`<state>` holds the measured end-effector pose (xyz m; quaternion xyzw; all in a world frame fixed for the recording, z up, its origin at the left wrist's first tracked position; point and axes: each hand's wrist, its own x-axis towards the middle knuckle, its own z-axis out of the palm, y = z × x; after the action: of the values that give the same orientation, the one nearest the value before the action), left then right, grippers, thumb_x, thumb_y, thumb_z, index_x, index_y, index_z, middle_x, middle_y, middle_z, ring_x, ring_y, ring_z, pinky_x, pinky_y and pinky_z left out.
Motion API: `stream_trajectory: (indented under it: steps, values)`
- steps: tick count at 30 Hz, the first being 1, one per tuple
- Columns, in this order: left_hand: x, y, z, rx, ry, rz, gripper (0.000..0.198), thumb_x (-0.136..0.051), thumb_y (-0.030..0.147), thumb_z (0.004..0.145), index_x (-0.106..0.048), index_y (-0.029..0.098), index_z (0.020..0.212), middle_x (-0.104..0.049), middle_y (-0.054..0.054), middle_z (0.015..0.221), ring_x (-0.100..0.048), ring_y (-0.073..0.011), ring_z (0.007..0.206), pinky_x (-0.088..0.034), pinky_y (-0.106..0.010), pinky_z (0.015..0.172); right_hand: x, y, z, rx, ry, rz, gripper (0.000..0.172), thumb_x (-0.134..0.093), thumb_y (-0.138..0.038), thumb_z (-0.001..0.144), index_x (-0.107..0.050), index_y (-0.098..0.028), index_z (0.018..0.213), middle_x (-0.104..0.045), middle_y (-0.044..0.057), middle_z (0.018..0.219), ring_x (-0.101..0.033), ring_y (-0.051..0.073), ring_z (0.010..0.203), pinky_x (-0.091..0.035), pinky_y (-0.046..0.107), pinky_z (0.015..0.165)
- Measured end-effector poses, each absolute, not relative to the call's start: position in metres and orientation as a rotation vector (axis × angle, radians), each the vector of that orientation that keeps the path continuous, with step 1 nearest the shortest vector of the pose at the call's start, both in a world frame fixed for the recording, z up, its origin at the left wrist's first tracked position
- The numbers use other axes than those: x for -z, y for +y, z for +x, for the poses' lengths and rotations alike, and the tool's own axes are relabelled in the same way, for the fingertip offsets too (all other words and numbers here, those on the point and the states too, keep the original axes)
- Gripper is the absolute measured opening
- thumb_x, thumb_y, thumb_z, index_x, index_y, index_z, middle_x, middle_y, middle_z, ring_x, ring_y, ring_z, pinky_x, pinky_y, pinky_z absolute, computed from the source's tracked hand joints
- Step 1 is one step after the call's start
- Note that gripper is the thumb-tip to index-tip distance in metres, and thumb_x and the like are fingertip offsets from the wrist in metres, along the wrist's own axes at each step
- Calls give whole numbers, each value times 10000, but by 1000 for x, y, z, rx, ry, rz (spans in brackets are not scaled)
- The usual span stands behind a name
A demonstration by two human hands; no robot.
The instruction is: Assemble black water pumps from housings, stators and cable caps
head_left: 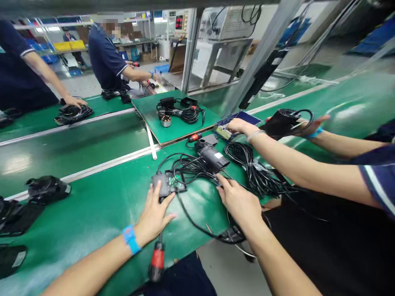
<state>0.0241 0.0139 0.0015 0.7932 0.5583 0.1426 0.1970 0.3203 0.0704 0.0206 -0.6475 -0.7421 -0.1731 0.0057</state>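
My left hand, with a blue wristband, lies with fingers spread; its fingertips touch a small grey plastic box. Beside that box is an opened black housing with a green circuit board inside. A red-and-black connector on a cable lies below my left hand, near the table's front edge. My right hand rests at the near end of a black pump, its index finger and thumb apart, touching the black cables. Coiled black cable lies between my hands and the pump.
At right, a co-worker's hands reach into a blue bin and hold a black part. A large cable bundle lies nearby. Black pump parts sit at left. A raised green board carries cables and a metal ring-shaped part.
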Motion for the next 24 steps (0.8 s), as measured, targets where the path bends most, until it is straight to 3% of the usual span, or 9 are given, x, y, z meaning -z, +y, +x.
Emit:
stream_trajectory:
  steps: [4, 7, 10, 12, 14, 18, 21, 24]
  values:
    - [-15, 55, 96, -392, 1559, 2088, 752, -675, 444, 903, -360, 264, 1562, 199, -136, 1683, 44, -558, 1491, -181, -741, 1178, -41, 94, 333, 416, -2303, -2070, 322, -535, -274, 1003, -617, -196, 1305, -750, 86, 988, -717, 228, 718, -373, 277, 504]
    - [-38, 69, 105, -323, 1437, 2134, 762, -619, 634, 881, -400, 315, 1538, -17, -152, 1706, -191, -556, 1484, -238, -759, 1144, -77, 111, 344, 251, -2203, -1907, 289, -522, -301, 992, -656, -251, 1243, -767, 45, 1026, -730, 235, 769, -449, 291, 546]
    - [-67, 92, 78, -372, 1423, 2198, 601, -492, 691, 926, -570, 303, 1378, -524, -126, 1511, -597, -386, 1283, -471, -572, 1075, -116, 147, 348, 67, -2127, -1676, 300, -530, -390, 983, -670, -252, 1210, -770, 27, 965, -731, 233, 828, -527, 307, 669]
    - [-84, 124, 54, -452, 1508, 2186, 515, -423, 646, 978, -596, 284, 1301, -681, -81, 1297, -688, -287, 1133, -543, -438, 990, -135, 187, 343, -79, -2149, -1618, 339, -568, -440, 962, -664, -240, 1218, -766, 38, 959, -728, 246, 880, -549, 334, 774]
    - [-94, 168, 35, -533, 1620, 2168, 516, -400, 597, 1004, -518, 258, 1375, -651, -94, 1318, -664, -263, 1165, -528, -395, 997, -144, 238, 334, -205, -2140, -1682, 437, -612, -469, 940, -619, -222, 1300, -746, 79, 1105, -711, 276, 1007, -536, 379, 898]
    - [-97, 260, 22, -609, 1849, 2126, 605, -427, 550, 1006, -352, 243, 1521, -505, -173, 1448, -585, -312, 1282, -482, -436, 1040, -139, 341, 314, -376, -2035, -1871, 781, -711, -550, 868, -456, -145, 1485, -606, 205, 1376, -574, 371, 1275, -446, 474, 1075]
    - [-91, 310, 27, -591, 1922, 2139, 581, -485, 534, 986, -391, 290, 1505, -522, -168, 1424, -588, -338, 1270, -474, -457, 1025, -127, 400, 305, -474, -1969, -1919, 982, -755, -625, 801, -379, -91, 1534, -511, 264, 1462, -511, 396, 1340, -429, 489, 1102]
    - [-84, 342, 36, -579, 1951, 2157, 502, -562, 485, 960, -504, 257, 1403, -614, -164, 1284, -625, -341, 1190, -477, -459, 991, -117, 444, 299, -598, -1947, -1891, 1082, -793, -684, 722, -372, -127, 1548, -466, 223, 1516, -499, 355, 1359, -421, 431, 1124]
